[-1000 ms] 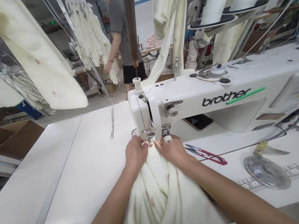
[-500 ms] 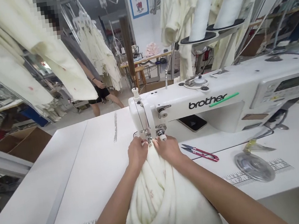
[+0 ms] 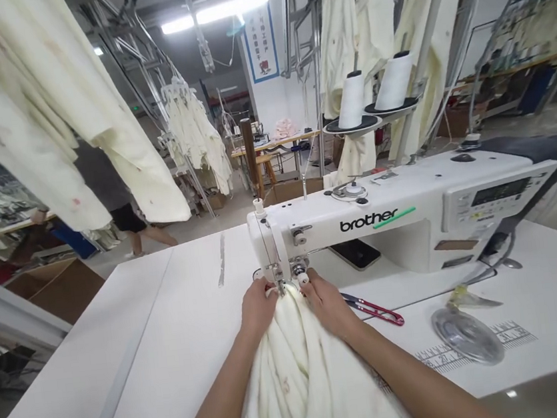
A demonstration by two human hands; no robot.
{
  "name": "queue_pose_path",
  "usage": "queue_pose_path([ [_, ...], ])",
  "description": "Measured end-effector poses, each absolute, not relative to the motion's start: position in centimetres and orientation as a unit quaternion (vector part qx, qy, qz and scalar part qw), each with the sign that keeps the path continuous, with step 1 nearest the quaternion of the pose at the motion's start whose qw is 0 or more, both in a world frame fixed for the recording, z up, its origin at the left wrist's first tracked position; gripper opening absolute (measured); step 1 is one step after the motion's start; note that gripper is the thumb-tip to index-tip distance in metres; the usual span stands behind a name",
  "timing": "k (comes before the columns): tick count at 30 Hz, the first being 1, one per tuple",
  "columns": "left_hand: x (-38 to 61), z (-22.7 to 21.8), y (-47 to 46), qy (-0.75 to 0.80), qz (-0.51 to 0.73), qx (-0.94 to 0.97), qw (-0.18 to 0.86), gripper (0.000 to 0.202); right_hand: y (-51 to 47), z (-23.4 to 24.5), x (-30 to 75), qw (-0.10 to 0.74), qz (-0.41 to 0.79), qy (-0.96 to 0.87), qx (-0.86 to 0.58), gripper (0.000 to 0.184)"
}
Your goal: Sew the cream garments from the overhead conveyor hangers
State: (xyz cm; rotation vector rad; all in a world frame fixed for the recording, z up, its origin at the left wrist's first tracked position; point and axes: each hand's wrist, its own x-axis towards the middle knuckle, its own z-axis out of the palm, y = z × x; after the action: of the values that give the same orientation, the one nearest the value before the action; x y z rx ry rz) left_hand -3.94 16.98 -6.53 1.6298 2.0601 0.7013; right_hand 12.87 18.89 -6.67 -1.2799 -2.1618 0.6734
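Note:
A bunched cream fabric (image 3: 302, 374) lies on the white table (image 3: 171, 328) and runs up to the needle of a white Brother sewing machine (image 3: 391, 223). My left hand (image 3: 258, 307) grips the fabric just left of the presser foot, fingers closed on the cloth. My right hand (image 3: 327, 304) presses and pinches the fabric just right of the needle. Both forearms flank the cloth pile.
Red thread snips (image 3: 373, 309) lie right of my right hand. A clear disc (image 3: 466, 335) sits on the table's ruler marks. Two thread cones (image 3: 375, 87) stand behind the machine. Cream garments (image 3: 48, 128) hang overhead. A person (image 3: 123, 216) walks at the left behind them.
The view has tilted up and pulled back, showing more of the ceiling. The person in the background has walked further left. My hands stay on the fabric at the needle.

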Motion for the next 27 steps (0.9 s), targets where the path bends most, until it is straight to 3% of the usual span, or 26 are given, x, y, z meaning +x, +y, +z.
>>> queue_pose_path([
  [18, -4.0, -6.5, 16.9, 0.741, 0.254, 0.571, 0.246, 0.015, 19.8, -6.2, 12.6, 0.263, 0.302, -0.761, -0.511, 0.023],
  [27, -3.4, -5.4, 17.2, 0.745, 0.233, 0.574, 0.249, 0.019, 20.4, -6.5, 12.5, 0.194, 0.315, -0.8, -0.473, 0.015],
])
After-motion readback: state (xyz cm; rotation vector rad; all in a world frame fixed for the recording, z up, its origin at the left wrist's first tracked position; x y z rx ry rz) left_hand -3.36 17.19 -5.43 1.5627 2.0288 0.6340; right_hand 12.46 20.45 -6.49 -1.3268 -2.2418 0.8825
